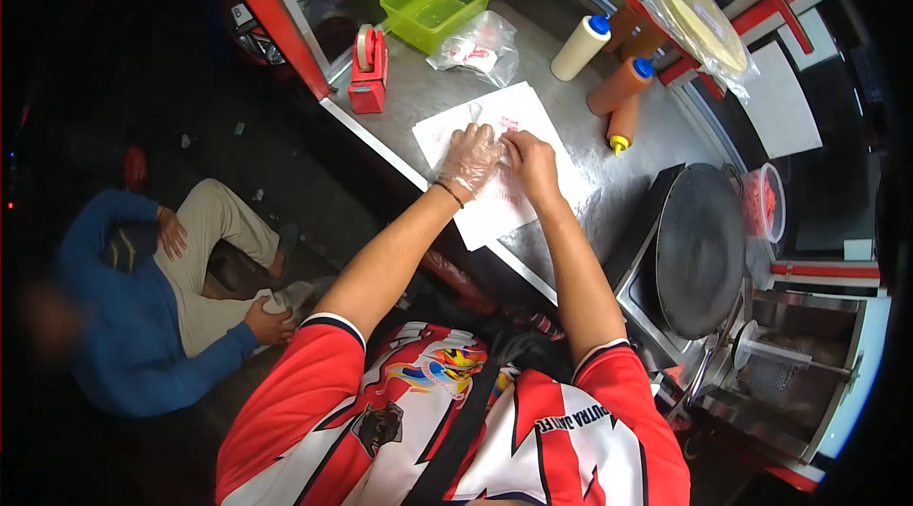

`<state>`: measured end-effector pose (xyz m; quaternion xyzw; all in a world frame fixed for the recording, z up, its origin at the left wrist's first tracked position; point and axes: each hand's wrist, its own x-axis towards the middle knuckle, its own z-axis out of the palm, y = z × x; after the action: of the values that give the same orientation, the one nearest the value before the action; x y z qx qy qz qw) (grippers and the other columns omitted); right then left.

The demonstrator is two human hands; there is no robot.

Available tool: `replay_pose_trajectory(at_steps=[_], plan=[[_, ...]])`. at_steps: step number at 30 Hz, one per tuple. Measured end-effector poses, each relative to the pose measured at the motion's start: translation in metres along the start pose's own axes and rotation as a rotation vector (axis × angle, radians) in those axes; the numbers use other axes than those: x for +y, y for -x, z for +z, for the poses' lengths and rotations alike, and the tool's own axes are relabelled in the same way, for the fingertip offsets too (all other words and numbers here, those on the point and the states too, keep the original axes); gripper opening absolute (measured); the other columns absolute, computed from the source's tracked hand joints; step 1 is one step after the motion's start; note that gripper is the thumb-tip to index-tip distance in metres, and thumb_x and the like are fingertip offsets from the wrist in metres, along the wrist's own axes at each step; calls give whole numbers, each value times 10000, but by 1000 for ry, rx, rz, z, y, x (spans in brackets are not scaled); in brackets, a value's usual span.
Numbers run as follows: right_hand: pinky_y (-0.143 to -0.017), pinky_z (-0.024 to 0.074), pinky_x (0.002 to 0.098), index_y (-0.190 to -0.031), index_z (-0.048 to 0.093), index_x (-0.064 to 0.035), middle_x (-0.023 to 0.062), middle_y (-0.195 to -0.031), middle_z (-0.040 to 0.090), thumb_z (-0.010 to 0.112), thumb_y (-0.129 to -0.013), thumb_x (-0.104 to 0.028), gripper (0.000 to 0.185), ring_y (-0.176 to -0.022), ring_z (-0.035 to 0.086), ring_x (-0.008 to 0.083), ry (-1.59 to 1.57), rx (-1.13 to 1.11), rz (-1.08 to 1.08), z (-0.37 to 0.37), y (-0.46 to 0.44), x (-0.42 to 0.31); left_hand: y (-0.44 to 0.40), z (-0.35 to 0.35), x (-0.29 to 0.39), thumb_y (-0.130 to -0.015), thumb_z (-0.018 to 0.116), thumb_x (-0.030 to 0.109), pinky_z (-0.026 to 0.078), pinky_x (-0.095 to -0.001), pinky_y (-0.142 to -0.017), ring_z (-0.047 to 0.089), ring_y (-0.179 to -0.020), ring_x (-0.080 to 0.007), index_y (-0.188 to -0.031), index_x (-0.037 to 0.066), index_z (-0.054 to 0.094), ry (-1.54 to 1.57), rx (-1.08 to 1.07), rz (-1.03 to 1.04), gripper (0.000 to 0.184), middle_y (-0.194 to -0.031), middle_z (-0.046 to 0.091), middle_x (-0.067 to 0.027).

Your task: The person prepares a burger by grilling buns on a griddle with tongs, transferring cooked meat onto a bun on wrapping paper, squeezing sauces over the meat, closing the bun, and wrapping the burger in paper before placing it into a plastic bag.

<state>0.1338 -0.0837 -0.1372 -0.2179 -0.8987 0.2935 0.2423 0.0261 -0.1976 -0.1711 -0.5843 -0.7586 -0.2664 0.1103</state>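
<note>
My left hand (pixel 472 158), in a clear plastic glove, rests over a stack of white paper sheets (pixel 442 137) with red print. Its fingers are curled, and what lies beneath them is hidden. Beside it, almost touching, my bare right hand (pixel 534 164) is closed in a pinch over the same paper; I cannot make out what is between its fingertips. A crumpled clear plastic bag (pixel 480 48) with red print lies just beyond the sheets. The paper's near corner hangs over the counter (pixel 399 121) edge.
Behind stand a red tape dispenser (pixel 369 73), a green plastic tub (pixel 439 7) and a white squeeze bottle (pixel 581 48). Orange sauce bottles (pixel 620 87) are to the right, near a black round griddle (pixel 702 249) and a tub of red food (pixel 761 204). A person (pixel 152 306) sits at left.
</note>
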Motion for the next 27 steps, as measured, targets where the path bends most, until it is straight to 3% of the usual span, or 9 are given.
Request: replay_pose_trajectory(at_steps=[3, 6, 8, 11, 15, 19, 22, 25, 27], plan=[[-835, 550, 406, -1039, 695, 9, 183, -1044, 702, 638, -889, -72, 180, -947, 679, 359, -34, -66, -18, -3, 5, 2, 2, 12, -11, -733, 725, 138, 523, -427, -741, 581, -884, -304, -875, 103, 702, 24, -13, 26, 149, -921, 568, -96], [-872, 541, 434, -1087, 671, -4, 169, -1105, 689, 634, -879, -65, 220, -977, 665, 379, 35, -208, -2, -21, 10, -20, -23, -33, -33, -820, 644, 145, 538, -429, -887, 656, -974, -332, -997, 78, 731, 151, -297, -93, 208, -998, 676, -149], [-968, 489, 466, -1123, 657, -37, 132, -1154, 683, 641, -832, -40, 291, -1074, 630, 360, 121, -63, -186, -6, 23, -9, -57, -45, -56, -836, 689, 216, 523, -429, -948, 654, -1073, -341, -1147, 97, 725, 206, -193, -12, 335, -1128, 700, -183], [-982, 432, 408, -1143, 661, -80, 82, -1170, 689, 620, -818, -57, 328, -1142, 583, 274, 409, 7, -264, -2, 30, -14, -124, -31, -63, -824, 739, 276, 536, -419, -922, 678, -1045, -329, -1124, 80, 729, 163, -624, 91, 358, -1101, 721, -169], [-955, 431, 392, -1163, 654, -68, 72, -1220, 670, 593, -847, -73, 321, -1106, 590, 252, 336, -19, -154, 5, 42, -20, -164, 11, -51, -692, 839, 416, 544, -422, -782, 695, -821, -278, -1054, 40, 745, 47, -1290, 200, 530, -952, 754, -148], [-1021, 420, 420, -1192, 646, -41, 94, -1283, 647, 639, -814, -41, 378, -1160, 585, 266, 270, 9, -179, 4, 59, -20, -158, 10, -49, -666, 847, 396, 544, -413, -721, 689, -797, -282, -1002, 6, 740, 95, -1355, 159, 525, -923, 743, -183], [-1074, 403, 439, -1174, 653, -34, 100, -1323, 628, 686, -788, -42, 388, -1191, 576, 297, 146, -43, -115, -9, 72, -27, -134, 1, -45, -647, 859, 393, 551, -410, -727, 694, -797, -297, -982, -12, 728, 176, -1208, 149, 542, -912, 735, -203], [-1040, 459, 424, -1151, 659, -19, 119, -1218, 678, 722, -808, -84, 355, -1102, 641, 310, -13, -10, -90, -18, 80, -27, -117, -8, -33, -636, 865, 381, 555, -412, -803, 702, -905, -325, -1056, -24, 691, 205, -1154, 150, 609, -1001, 723, -228], [-913, 512, 386, -1109, 661, -5, 126, -1073, 703, 735, -841, -125, 303, -955, 670, 272, -186, 135, 154, -12, 86, -24, -98, -13, -37, -644, 855, 371, 552, -426, -872, 693, -1009, -357, -1133, 1, 667, 263, -989, 157, 641, -1085, 707, -241]])
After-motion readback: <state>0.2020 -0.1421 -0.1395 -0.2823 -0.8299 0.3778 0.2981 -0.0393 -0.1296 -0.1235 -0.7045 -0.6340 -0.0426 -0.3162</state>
